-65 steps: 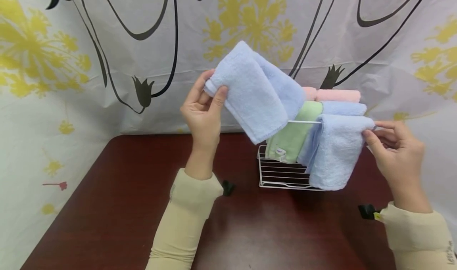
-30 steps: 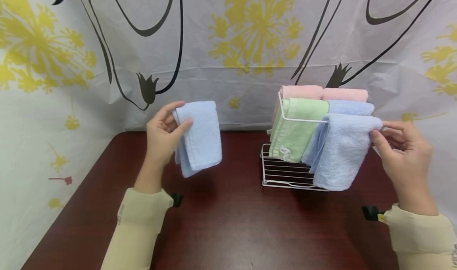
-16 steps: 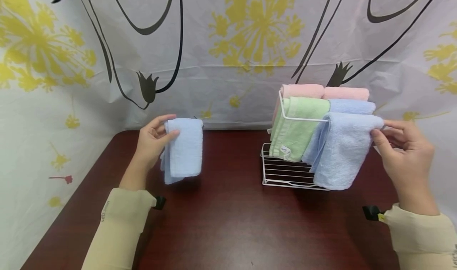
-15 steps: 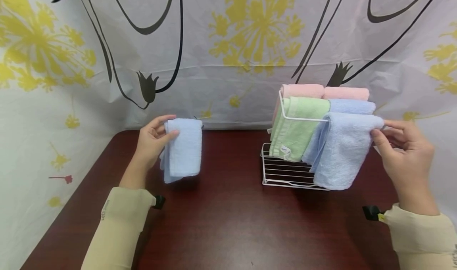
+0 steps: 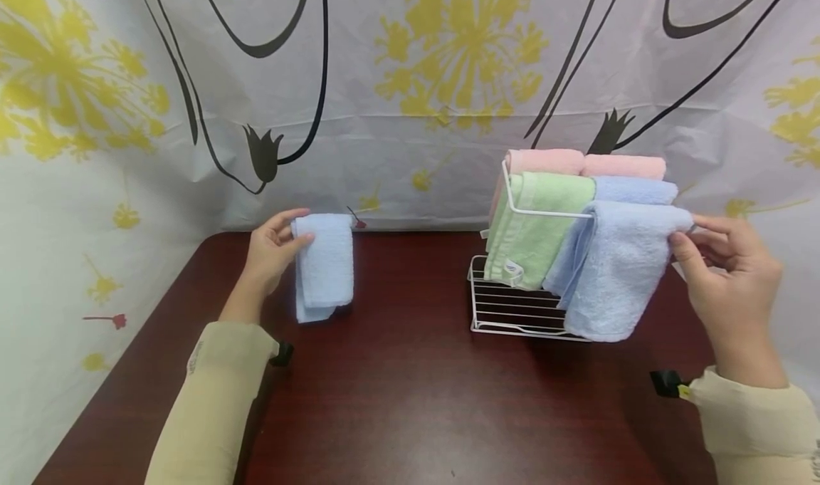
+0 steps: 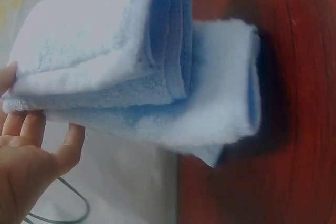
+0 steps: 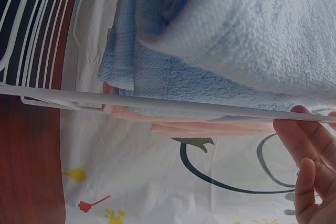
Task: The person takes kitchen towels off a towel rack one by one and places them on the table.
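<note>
A folded light blue towel [image 5: 327, 261] hangs from my left hand [image 5: 272, 250] at the left of the table, pinched by its top edge between thumb and fingers. In the left wrist view its layers fall loosely; whether its lower end touches the table, I cannot tell. On the right stands a white wire rack [image 5: 551, 213]. My right hand [image 5: 737, 278] holds the rack's front right end, beside a draped blue towel [image 5: 615, 271]. The right wrist view has its fingers [image 7: 299, 135] against the white bar [image 7: 184, 105].
Behind the draped blue towel hang a green towel [image 5: 534, 236], another blue towel [image 5: 637, 189] and two pink towels [image 5: 544, 161] on the rack. The dark red table [image 5: 384, 399] ends at a patterned cloth backdrop [image 5: 359, 79].
My left hand has carried the light blue towel leftward and down, away from the front of the rack. In the last half second it shifts only slightly. The right hand stays at the rack.
</note>
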